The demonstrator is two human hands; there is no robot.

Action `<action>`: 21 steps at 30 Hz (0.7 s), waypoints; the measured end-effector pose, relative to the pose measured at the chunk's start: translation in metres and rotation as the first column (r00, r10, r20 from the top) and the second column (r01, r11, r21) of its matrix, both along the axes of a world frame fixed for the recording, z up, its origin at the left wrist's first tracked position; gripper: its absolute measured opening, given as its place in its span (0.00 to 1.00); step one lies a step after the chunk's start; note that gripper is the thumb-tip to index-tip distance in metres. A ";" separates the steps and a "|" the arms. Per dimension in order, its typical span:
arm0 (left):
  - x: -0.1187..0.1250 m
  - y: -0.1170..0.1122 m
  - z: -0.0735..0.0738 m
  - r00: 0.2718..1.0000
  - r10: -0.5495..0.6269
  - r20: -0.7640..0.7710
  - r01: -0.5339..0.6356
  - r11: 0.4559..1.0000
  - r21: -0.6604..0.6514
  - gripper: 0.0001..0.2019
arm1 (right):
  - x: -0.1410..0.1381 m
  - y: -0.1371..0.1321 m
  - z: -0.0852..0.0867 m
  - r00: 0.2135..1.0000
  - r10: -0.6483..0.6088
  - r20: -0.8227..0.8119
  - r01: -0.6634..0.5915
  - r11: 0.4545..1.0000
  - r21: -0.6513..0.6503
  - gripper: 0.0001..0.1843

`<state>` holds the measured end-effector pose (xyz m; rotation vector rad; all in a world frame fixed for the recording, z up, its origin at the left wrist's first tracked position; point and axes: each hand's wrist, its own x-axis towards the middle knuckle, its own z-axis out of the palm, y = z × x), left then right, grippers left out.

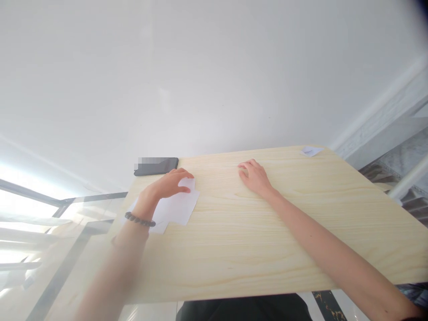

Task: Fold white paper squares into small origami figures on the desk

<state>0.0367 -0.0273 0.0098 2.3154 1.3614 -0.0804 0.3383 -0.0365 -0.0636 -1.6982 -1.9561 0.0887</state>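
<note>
My left hand (171, 183) is over several white sheets of paper (175, 207) at the left of the table. Its thumb stands apart from its fingers, and part of the paper is covered by the hand and wrist. I cannot tell whether the fingertips press on the sheets. A dark bead bracelet (140, 220) circles the left wrist. Near the middle of the tabletop, my right hand (256, 177) rests with loosely bent fingers, thumb apart and nothing held. A small folded piece of white paper (311, 151) lies at the far right corner.
A black phone or tablet (157, 166) lies at the far left corner, just beyond my left hand. The pale wooden table (240, 249) meets a white wall (227, 80) at its back edge. Stairs (411, 178) show beyond the right side, railings at left.
</note>
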 end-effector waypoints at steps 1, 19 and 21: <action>-0.003 -0.001 -0.003 1.000 -0.006 0.011 0.006 1.000 0.019 0.22 | 0.000 0.000 0.000 1.000 0.001 0.001 -0.001 1.000 0.002 0.14; -0.005 -0.006 -0.004 0.998 -0.042 0.054 0.045 0.997 -0.054 0.11 | 0.000 -0.001 0.000 1.000 -0.008 0.001 0.008 1.000 -0.002 0.14; -0.004 -0.008 0.000 0.993 -0.059 0.098 0.063 0.997 -0.047 0.11 | 0.000 -0.001 0.000 1.000 -0.007 0.002 0.007 1.000 -0.005 0.14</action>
